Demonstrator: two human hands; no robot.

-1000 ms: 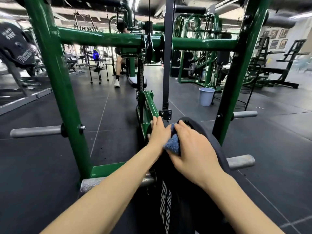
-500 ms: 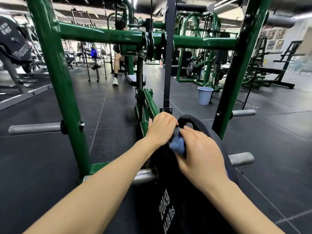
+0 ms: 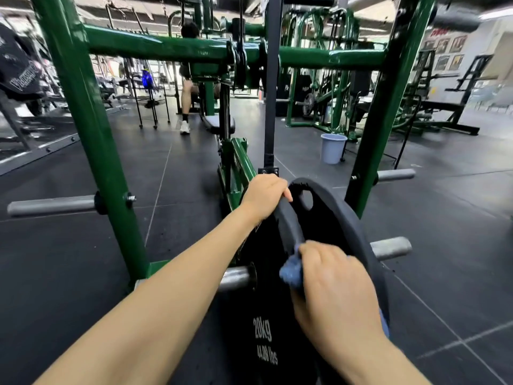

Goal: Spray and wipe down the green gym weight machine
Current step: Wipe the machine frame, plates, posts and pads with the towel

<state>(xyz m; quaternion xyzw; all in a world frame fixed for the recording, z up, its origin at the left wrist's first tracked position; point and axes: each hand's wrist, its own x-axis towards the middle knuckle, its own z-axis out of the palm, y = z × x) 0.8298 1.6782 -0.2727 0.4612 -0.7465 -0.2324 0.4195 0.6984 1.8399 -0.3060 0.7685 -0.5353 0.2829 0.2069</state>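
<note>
The green weight machine (image 3: pixel 91 151) fills the view: two slanted uprights, a crossbar and a low centre beam. A black 20 kg weight plate (image 3: pixel 330 218) stands on edge on a steel peg in front of me. My left hand (image 3: pixel 263 197) grips the top rim of the plate, fingers curled over it. My right hand (image 3: pixel 333 284) holds a blue cloth (image 3: pixel 290 272) against the plate's near rim, lower down. No spray bottle is in view.
Steel storage pegs (image 3: pixel 52 205) stick out from both uprights at knee height. A pale bucket (image 3: pixel 333 148) stands on the dark rubber floor at the back right. A person sits at a machine straight ahead (image 3: pixel 188 79). More racks and benches line both sides.
My right hand has slid the blue cloth down the plate's rim toward me. My left hand has stayed on the top of the plate, its fingers now curled over the rim.
</note>
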